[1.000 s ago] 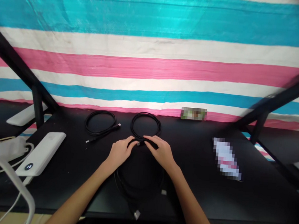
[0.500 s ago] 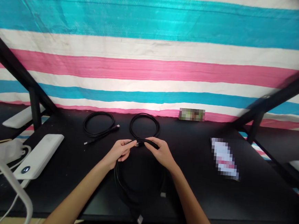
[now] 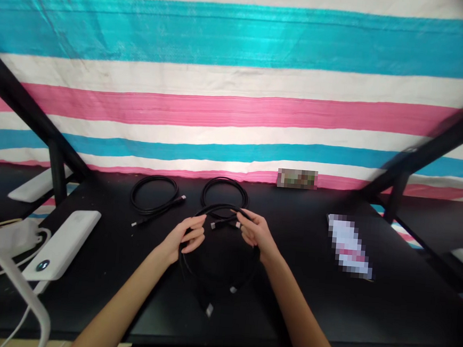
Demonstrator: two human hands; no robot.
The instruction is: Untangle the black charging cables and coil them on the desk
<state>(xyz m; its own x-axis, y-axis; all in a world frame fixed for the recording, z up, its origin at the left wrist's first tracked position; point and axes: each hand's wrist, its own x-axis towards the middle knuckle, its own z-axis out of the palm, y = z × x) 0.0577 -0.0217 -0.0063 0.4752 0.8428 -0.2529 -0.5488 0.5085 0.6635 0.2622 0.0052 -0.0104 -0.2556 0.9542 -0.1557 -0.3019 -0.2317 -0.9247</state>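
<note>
Both my hands hold a looped black cable (image 3: 224, 207) above the black table. My left hand (image 3: 186, 237) grips the loop's left side between thumb and fingers. On its right side, my right hand (image 3: 256, 233) pinches the loop near the top. Two silver plug ends hang at the bottom of the loop, one a USB plug (image 3: 209, 309). Behind my hands lies a second coiled black cable (image 3: 226, 179), its plug ends showing through the held loop. Another coiled black cable (image 3: 156, 177) rests to the left of it, with both plugs out.
A white power bank (image 3: 65, 243) lies at the left beside a white power strip (image 3: 7, 244) and white cords. At the right is a blurred-out flat item (image 3: 349, 247); a pixelated small box (image 3: 297, 178) stands by the striped sheet (image 3: 238, 83). Black frame bars (image 3: 31, 115) slope on both sides.
My hands have moved apart, and the held cable has spread into a wider round loop. Its hanging plugs have swung up and left. The view has shifted slightly.
</note>
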